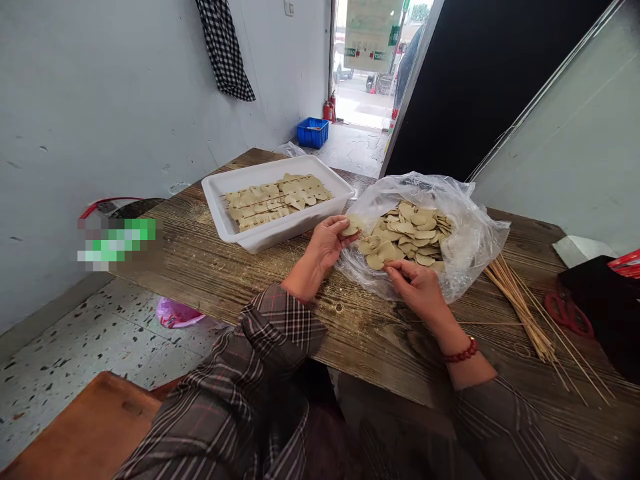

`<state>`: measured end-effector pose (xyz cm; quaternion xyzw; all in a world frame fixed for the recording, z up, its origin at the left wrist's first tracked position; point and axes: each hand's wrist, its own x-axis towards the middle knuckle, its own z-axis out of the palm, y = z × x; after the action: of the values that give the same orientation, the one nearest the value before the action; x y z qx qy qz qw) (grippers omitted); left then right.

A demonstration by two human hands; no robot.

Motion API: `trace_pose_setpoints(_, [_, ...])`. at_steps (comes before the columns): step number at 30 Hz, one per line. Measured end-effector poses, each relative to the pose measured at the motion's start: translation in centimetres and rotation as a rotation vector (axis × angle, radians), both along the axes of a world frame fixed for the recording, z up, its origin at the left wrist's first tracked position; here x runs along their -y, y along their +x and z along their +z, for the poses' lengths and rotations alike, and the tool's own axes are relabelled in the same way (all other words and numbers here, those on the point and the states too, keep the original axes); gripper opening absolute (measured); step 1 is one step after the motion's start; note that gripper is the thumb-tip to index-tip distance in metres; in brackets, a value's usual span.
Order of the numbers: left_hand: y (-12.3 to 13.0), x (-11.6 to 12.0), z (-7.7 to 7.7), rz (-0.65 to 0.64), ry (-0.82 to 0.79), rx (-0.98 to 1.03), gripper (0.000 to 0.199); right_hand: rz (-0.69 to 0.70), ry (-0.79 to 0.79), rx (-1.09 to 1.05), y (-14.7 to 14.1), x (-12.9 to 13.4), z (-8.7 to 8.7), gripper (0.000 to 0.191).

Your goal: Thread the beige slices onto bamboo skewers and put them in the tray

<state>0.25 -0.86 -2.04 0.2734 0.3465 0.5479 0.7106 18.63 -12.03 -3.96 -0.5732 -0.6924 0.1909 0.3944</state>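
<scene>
My left hand (334, 241) pinches a flat beige round slice (353, 225) at the near left edge of a clear plastic bag (465, 247). Several threaded slices (380, 253) lie between my hands, and my right hand (417, 285) is closed on their near end, where a thin skewer seems to run; most of it is hidden. A heap of loose slices (417, 230) fills the open bag. To the left, a white tray (275, 239) holds rows of slices on skewers (265, 200).
Bare skewers (525, 313) lie fanned on the wooden table (200, 267) at the right, beside red-handled scissors (569, 313) and a black item (600, 320). A wooden stool (85, 427) stands at lower left. Beyond the table are a blue crate (313, 133) and a doorway.
</scene>
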Motion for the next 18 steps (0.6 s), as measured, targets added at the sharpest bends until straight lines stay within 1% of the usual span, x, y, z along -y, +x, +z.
trace_pose_setpoints(10, [-0.07, -0.13, -0.09, 0.015, -0.004, 0.009, 0.012, 0.000, 0.018, 0.008, -0.28, 0.10, 0.62, 0.027])
trace_pose_setpoints(15, [0.09, 0.11, -0.12, -0.016, 0.002, -0.008, 0.014, -0.001, 0.012, 0.000, -0.15, 0.02, 0.28, 0.028])
trace_pose_setpoints(18, [0.32, 0.25, -0.19, -0.035, 0.039, -0.043, 0.018, -0.007, 0.003, -0.005, -0.11, 0.00, 0.03, 0.029])
